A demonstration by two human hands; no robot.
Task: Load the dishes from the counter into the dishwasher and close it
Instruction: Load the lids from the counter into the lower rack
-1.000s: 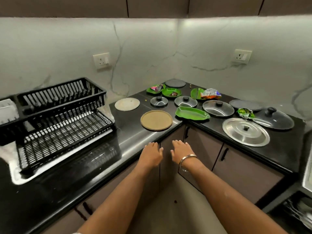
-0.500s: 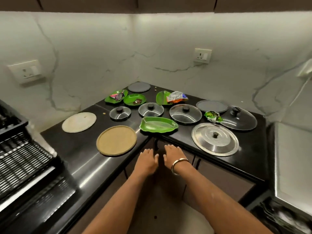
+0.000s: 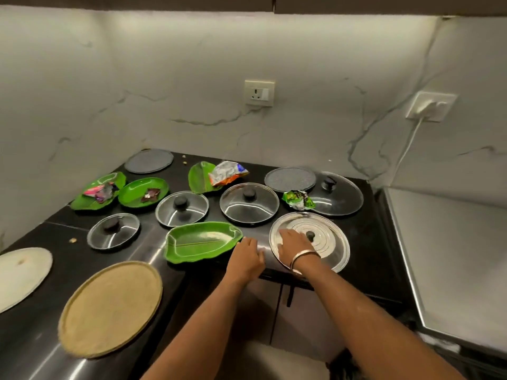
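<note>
Right hand (image 3: 295,242) lies flat and ungripping on the steel lid (image 3: 326,244) at the counter's (image 3: 365,259) front edge; left hand (image 3: 245,257) rests relaxed, empty, beside it. Sliding the lid could tip it off.

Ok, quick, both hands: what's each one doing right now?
Left hand: open, flat on the counter, holding nothing.
Right hand: open, fingers resting on the steel lid.

The right hand (image 3: 292,242) hides part of the steel lid (image 3: 326,239), and the white plate (image 3: 19,275) at the counter's (image 3: 367,242) left edge is cut off.
</note>
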